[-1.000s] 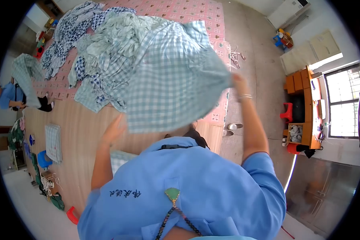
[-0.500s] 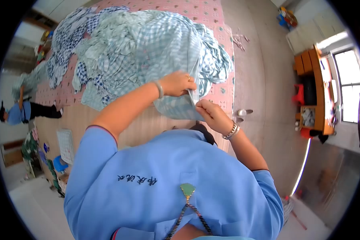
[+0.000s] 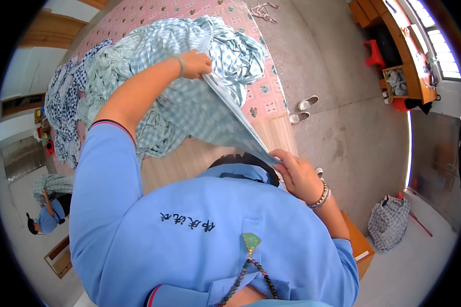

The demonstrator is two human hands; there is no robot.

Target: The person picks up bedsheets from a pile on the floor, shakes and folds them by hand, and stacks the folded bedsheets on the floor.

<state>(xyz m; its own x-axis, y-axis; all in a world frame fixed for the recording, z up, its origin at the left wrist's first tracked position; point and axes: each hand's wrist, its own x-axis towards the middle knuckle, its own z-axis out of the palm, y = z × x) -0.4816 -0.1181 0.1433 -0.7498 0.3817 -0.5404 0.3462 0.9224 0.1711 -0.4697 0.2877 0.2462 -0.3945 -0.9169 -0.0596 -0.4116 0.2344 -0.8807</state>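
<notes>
My left hand (image 3: 195, 65) grips one part of the edge of a light blue-green checked cloth (image 3: 200, 110), above the heap. Lower right, near my waist, my right hand (image 3: 298, 176) pinches the same edge farther along. Between my hands the edge runs taut and slanting, and the rest of the cloth hangs to the left. Behind it lies a heap of crumpled pale green and blue checked cloths (image 3: 105, 77), with dark blue checked ones (image 3: 64, 105) at its left side.
Pink patterned sheeting (image 3: 264, 97) lies under the heap, beside wood-look flooring (image 3: 164, 169). Shoes (image 3: 308, 103) stand on the grey floor at right. A desk (image 3: 412, 61) and red stool (image 3: 374, 52) are beyond. Another person (image 3: 48, 217) holds checked cloth at far left. A checked bag (image 3: 389, 223) sits lower right.
Both hands have come to the cloth's edge and then moved apart, the left up and left, the right down and right, stretching the edge. The view has turned toward the right.
</notes>
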